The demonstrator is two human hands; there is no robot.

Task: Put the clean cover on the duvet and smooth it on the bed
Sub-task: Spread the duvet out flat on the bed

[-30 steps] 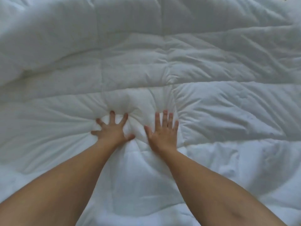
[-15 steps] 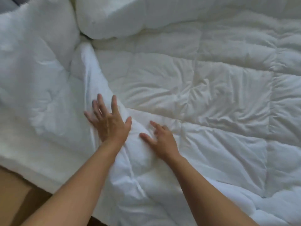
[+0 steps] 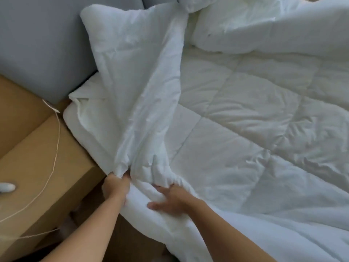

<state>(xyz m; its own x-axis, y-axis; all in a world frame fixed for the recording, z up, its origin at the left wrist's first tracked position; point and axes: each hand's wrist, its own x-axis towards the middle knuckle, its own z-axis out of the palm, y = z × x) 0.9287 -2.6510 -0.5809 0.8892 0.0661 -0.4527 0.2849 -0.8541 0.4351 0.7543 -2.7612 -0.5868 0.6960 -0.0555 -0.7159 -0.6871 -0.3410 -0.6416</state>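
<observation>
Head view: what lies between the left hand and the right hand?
A bunched fold of the white duvet fills the gap between the left hand and the right hand; nothing else shows there in the head view.

Head cam, angled down, close over duvet (image 3: 245, 129)

Bare left hand (image 3: 116, 188) and right hand (image 3: 174, 200), forearms (image 3: 90, 224) bare to frame edge

white quilted duvet (image 3: 255, 114), rumpled, across bed
</observation>
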